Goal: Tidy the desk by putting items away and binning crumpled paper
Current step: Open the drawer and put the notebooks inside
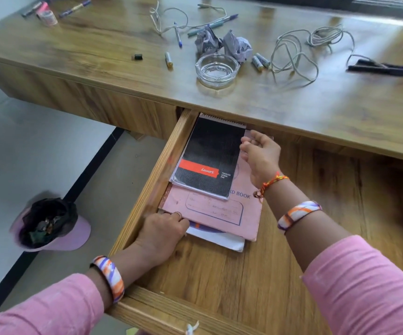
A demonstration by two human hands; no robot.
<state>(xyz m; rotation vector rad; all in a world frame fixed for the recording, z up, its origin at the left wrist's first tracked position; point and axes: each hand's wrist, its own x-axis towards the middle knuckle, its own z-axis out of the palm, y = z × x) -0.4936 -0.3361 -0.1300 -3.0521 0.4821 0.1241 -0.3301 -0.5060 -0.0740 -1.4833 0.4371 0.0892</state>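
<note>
The wooden drawer [280, 274] stands pulled out under the desk. In its left part lies a stack: a black spiral pad [207, 155] on a pink record book [222, 211] on white papers [217, 240]. My left hand [161, 233] grips the near left corner of the stack. At the far right edge of the pink book, beside the black pad, my right hand [259, 155] pinches the book with curled fingers. Two crumpled papers [222, 43] sit on the desk top behind a glass ashtray [216, 68].
On the desk [99, 61] lie pens [177, 35], batteries [259, 61], tangled cables [297, 52], a black object [384, 67] and tape [47, 16] at far left. A purple bin [50, 226] with a black liner stands on the floor to the left.
</note>
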